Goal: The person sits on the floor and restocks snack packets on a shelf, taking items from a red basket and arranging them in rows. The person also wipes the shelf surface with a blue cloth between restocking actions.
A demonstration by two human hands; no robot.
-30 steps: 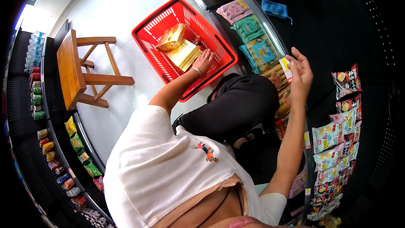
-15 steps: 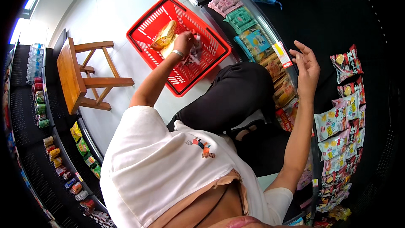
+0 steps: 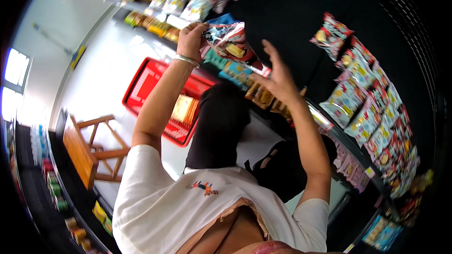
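the left hand (image 3: 190,40) closes its fingers on one end of a red-and-white snack bag (image 3: 230,44), which is raised in front of the torso; the right hand (image 3: 283,82), empty with fingers spread, is beside the bag's other end, contact uncertain. at right, bagged snacks (image 3: 346,101) line a black shelf (image 3: 282,9). lower, the red basket (image 3: 133,89), partly hidden by the left forearm, contains a yellowish package (image 3: 183,109). farther left is a wooden stool (image 3: 77,148).

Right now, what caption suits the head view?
Left hand holding a snack bag, open right hand beside it, red shopping basket on the floor.
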